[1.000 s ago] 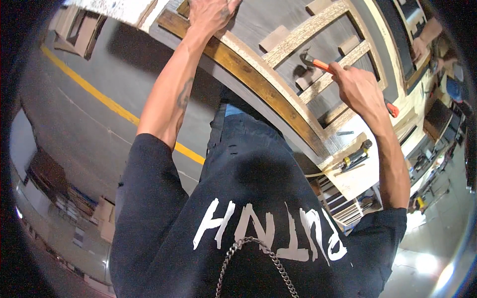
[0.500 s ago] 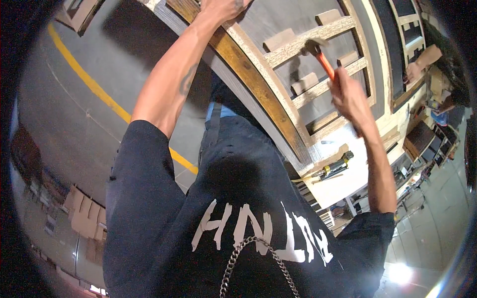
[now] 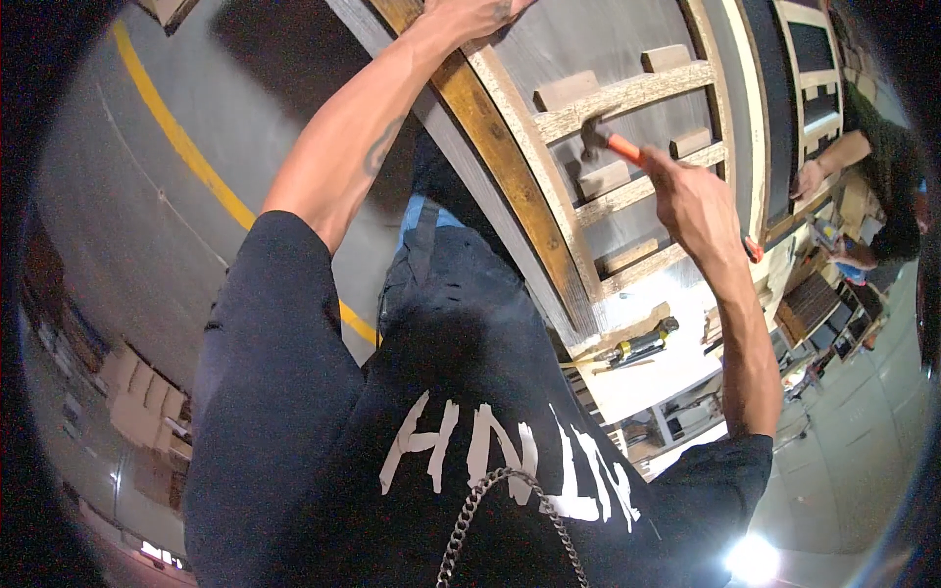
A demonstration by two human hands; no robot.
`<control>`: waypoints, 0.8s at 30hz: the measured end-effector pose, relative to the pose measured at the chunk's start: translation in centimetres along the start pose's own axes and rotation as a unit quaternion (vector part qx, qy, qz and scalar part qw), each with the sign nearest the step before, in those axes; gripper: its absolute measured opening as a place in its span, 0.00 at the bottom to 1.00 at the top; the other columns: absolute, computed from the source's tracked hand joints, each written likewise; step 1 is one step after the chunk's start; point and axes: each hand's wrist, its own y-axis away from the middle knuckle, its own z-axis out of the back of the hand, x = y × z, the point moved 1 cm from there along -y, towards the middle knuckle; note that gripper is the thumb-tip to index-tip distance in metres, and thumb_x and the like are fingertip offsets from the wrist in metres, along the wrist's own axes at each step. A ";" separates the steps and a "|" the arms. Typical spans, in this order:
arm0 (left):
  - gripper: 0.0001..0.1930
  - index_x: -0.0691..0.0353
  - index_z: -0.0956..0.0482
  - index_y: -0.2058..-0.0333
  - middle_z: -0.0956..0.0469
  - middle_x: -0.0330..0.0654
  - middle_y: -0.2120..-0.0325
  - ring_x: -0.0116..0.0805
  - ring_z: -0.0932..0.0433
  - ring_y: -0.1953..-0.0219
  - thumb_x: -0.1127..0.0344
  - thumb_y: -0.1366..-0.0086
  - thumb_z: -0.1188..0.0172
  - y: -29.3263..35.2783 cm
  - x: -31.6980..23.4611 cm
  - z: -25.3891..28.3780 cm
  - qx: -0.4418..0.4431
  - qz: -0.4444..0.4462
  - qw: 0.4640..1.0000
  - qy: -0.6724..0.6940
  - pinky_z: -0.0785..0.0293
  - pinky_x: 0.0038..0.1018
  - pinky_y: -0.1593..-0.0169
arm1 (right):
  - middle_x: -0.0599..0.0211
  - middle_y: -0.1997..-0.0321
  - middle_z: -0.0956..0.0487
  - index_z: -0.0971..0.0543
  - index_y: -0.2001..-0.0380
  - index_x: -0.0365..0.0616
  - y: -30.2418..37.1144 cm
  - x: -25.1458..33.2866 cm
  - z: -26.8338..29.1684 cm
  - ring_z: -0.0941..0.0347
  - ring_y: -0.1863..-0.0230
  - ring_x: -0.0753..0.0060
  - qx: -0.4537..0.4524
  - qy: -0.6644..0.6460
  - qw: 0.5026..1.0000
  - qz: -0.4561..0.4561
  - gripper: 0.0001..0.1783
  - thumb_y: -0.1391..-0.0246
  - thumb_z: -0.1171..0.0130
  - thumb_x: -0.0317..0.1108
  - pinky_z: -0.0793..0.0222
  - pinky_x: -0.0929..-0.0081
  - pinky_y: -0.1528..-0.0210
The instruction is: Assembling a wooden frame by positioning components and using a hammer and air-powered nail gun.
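Note:
My right hand [image 3: 694,206] is closed around the orange handle of a hammer [image 3: 625,149]. The dark hammer head hangs over a wooden lattice frame [image 3: 627,98], close to a small wood block [image 3: 604,178] on one of its crosspieces. More blocks stand along the crosspieces, such as a wider block [image 3: 567,90] farther up. At the top edge of the picture my left hand [image 3: 475,16] rests on the frame's left side, next to a brown-stained wood strip [image 3: 515,157]. The picture's edge cuts off its fingers, so their hold cannot be made out.
A yellow-and-black power tool [image 3: 642,345] lies on the bright bench top [image 3: 627,390] at the frame's near end. To the right, another person's hand [image 3: 812,180] rests by a second frame [image 3: 810,78]. A yellow line [image 3: 186,147] crosses the floor at left.
The hammer has swung down and left, its head now lower beside the block. My right hand has turned with it. The whole view has shifted slightly.

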 end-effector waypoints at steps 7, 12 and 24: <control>0.35 0.61 0.40 0.36 0.44 0.69 0.38 0.66 0.44 0.36 0.46 0.35 0.48 0.2 0.3 0.3 0.006 0.015 1.000 0.002 0.52 0.59 0.35 | 0.51 0.82 0.26 0.23 0.52 0.46 -1.8 0.1 0.2 0.27 0.81 0.52 0.002 0.025 1.000 -0.006 0.14 0.36 0.53 0.36 0.32 0.60 0.77; 0.35 0.61 0.41 0.36 0.44 0.69 0.38 0.66 0.45 0.36 0.46 0.35 0.48 0.5 0.4 -0.4 -0.024 -0.002 1.000 -0.001 0.51 0.59 0.35 | 0.48 0.80 0.25 0.22 0.51 0.47 -2.6 0.0 0.1 0.25 0.78 0.52 0.130 0.129 0.983 0.009 0.15 0.37 0.52 0.36 0.31 0.60 0.74; 0.35 0.59 0.41 0.35 0.47 0.68 0.37 0.66 0.46 0.35 0.46 0.35 0.47 -0.1 -0.4 0.7 0.030 0.007 0.999 -0.010 0.51 0.57 0.34 | 0.49 0.79 0.23 0.21 0.52 0.46 -2.1 -2.4 0.0 0.24 0.77 0.52 0.063 0.083 0.995 -0.006 0.15 0.39 0.51 0.33 0.30 0.57 0.73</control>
